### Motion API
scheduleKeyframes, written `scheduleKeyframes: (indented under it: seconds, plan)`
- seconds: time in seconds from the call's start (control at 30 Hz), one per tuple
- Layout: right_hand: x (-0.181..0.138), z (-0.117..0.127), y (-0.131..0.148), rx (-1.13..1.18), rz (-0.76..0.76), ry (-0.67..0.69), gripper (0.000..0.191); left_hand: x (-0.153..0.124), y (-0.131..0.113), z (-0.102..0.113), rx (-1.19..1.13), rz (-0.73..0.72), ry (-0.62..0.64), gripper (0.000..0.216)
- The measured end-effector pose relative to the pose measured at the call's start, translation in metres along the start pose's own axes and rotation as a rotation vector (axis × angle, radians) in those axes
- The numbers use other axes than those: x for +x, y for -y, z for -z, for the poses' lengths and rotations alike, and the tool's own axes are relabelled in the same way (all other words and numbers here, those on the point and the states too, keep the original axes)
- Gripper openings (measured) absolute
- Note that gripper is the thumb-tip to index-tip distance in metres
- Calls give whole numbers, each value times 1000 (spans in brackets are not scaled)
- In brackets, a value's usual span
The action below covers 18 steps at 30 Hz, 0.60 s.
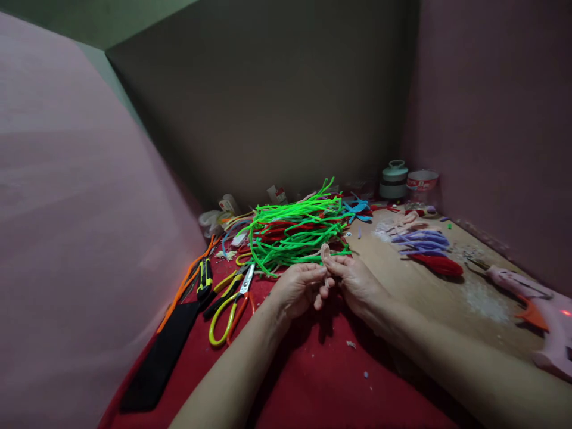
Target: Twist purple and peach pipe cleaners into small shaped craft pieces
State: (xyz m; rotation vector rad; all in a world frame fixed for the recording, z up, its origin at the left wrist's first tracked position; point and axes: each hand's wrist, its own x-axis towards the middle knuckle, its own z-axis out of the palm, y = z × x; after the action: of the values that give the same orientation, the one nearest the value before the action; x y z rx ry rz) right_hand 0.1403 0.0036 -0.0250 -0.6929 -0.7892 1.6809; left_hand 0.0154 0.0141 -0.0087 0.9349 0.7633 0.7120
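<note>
I have the left grip (pixel 295 289) and right grip (pixel 358 283) pinched closed on a pink loop (pixel 325 252) between them. Beyond both lie green stems (pixel 295 210); farther off, rightward, a tub (pixel 423 176) bears print (pixel 420 184) I cannot read.

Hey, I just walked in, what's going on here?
A person's left hand and right hand pinch a small pale pink fuzzy piece between them. Just beyond lies a heap of bright green fuzzy stems. Scissors lie on the red cloth to the left; what looks like a pink glue gun is at the right.
</note>
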Motion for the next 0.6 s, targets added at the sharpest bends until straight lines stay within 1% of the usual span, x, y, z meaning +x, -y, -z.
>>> scheduleKeyframes:
  seconds: [0.07,0.2,0.4,0.5,0.6]
  plan:
    - [-2,-3,1,-25,-9,-5,36,-1,-1,0,4,27,-15,17]
    - [-5,-7,3,-97,0,-65,38,-3,-2,0,49,75,-28,18]
    - [-8,-7,7,-62,4,-1,37,-2,4,-4,155,-44,-32,25]
    - [-9,-8,8,-67,13,31,38,-2,6,-8,198,-84,-54,27]
    - [-9,-7,6,-79,15,27,39,-3,7,-10,219,-100,-41,28]
